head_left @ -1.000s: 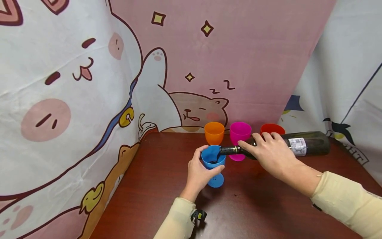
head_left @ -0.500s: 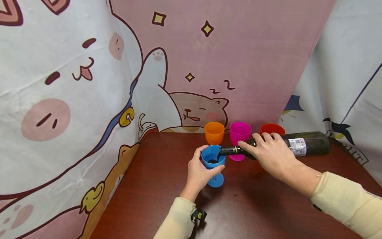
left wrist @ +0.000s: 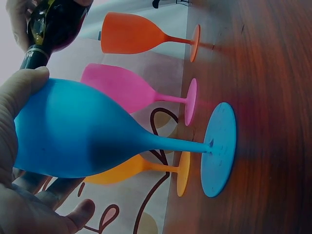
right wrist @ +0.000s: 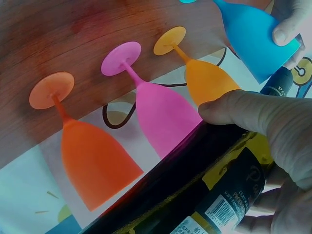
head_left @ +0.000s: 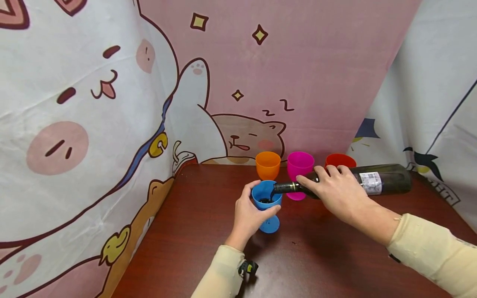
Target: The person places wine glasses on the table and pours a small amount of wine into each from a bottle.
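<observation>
My left hand [head_left: 249, 215] holds a blue goblet [left wrist: 78, 131] round its bowl, thumb on one side and fingers on the other. The goblet's round foot is at the tabletop. In my right hand [head_left: 340, 191] I grip a dark wine bottle [head_left: 391, 179] by its neck and shoulder, tipped almost level. The bottle's mouth is at the goblet's rim, and dark liquid runs from it into the bowl. A dark, bubbly pool shows inside the goblet in the head view. In the right wrist view the bottle's label [right wrist: 234, 195] is partly covered by my fingers.
Behind the blue goblet stand an orange-yellow goblet [head_left: 268, 165], a magenta goblet [head_left: 299, 162] and a red-orange goblet [right wrist: 92, 161], in a row along the far side of the brown wooden table [head_left: 201, 207]. A cartoon-printed cloth [head_left: 316, 74] hangs behind and to the left.
The dark liquid in the blue goblet has risen a little and looks more bubbly. Both hands, the goblet and the bottle have hardly moved.
</observation>
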`<state>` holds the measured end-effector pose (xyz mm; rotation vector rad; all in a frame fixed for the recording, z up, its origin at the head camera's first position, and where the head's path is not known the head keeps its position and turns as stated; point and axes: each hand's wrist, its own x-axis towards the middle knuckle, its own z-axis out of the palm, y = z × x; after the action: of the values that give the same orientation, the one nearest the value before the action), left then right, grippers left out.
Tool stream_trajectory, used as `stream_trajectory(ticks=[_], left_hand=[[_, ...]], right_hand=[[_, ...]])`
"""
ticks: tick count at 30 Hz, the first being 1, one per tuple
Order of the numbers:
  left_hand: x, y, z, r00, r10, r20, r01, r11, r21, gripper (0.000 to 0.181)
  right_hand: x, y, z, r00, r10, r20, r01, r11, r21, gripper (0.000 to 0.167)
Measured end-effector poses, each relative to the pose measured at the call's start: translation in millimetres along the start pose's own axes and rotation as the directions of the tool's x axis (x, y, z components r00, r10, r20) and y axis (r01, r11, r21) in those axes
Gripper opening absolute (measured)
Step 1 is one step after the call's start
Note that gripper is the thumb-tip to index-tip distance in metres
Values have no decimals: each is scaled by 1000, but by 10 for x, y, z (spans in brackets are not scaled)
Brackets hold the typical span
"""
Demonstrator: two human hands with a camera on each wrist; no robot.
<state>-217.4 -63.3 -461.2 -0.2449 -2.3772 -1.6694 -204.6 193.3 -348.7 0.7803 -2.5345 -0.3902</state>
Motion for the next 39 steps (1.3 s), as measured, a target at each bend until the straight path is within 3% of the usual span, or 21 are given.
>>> stream_trajectory(ticks=[11,15,18,23,28,31,35,37,39], left_hand=[[-6,-5,-8,1000,14,-5,-14,1000,1,84],[-5,-3,-12,1000,11,-4,-11,1000,8,85],[-5,-6,-10,1000,4,-1,-4,1000,9,86],[-5,-14,-4,1000,1,5,-1,1000,0,85],[-1,-17,5,1000,13,6,-13,1000,-6,85],[-1,-21,5,1000,13,1,-13,1000,0,85],[-5,-18,11,1000,6,-5,-6,1000,6,85],[-8,-15,14,1000,1,-8,-1,1000,9,86],[-11,-10,14,1000,-1,-11,2,1000,14,86]], right_hand=[[38,-103,12,1000,13,-15,-13,999,39,76],[80,-166,23,998,54,16,-56,987,152,90],[117,-217,35,994,95,47,-105,954,279,93],[171,-265,24,983,173,63,-181,850,496,88],[194,-226,-92,962,268,50,-239,738,631,90],[166,-140,-172,940,341,23,-254,650,716,90],[12,70,-202,882,471,17,-282,498,820,91],[-116,207,-179,837,546,38,-314,422,851,92],[-272,348,-153,779,620,87,-377,353,856,95]])
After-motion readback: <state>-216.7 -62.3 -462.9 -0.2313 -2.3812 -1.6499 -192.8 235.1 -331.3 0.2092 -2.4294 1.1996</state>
